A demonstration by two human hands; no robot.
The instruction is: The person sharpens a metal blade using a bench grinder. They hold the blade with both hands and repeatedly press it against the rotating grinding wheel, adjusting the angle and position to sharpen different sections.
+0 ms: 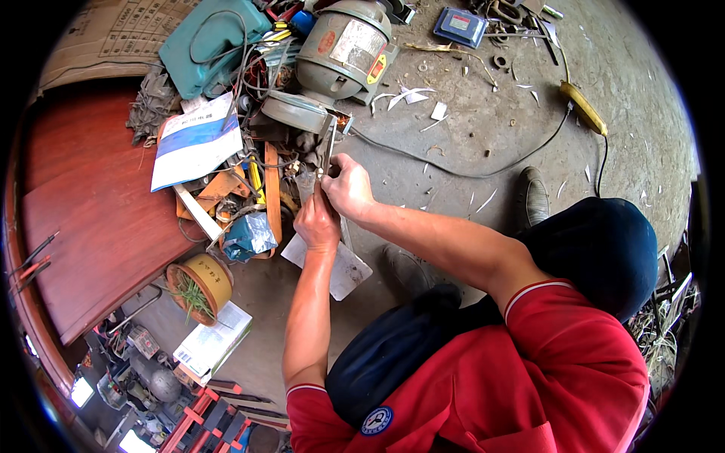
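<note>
Both hands are closed on a narrow metal strip [329,143], one close to the other. My left hand [316,221] wraps the lower end, and my right hand [350,186] pinches it a little higher up. The strip's far end reaches the wheel side of a grey bench grinder [343,53], beside its round wheel guard [294,112]. A small orange glow shows at that spot; whether the strip touches the wheel cannot be made out. My fingers hide the strip's lower part.
Left of the grinder lie a teal plastic case [208,49], a blue-and-white booklet [198,143] and tangled tools. A potted plant [200,288] stands by a red-brown wooden board [106,204]. A black cable runs rightward to a yellow tool [584,107]. Paper scraps litter the concrete.
</note>
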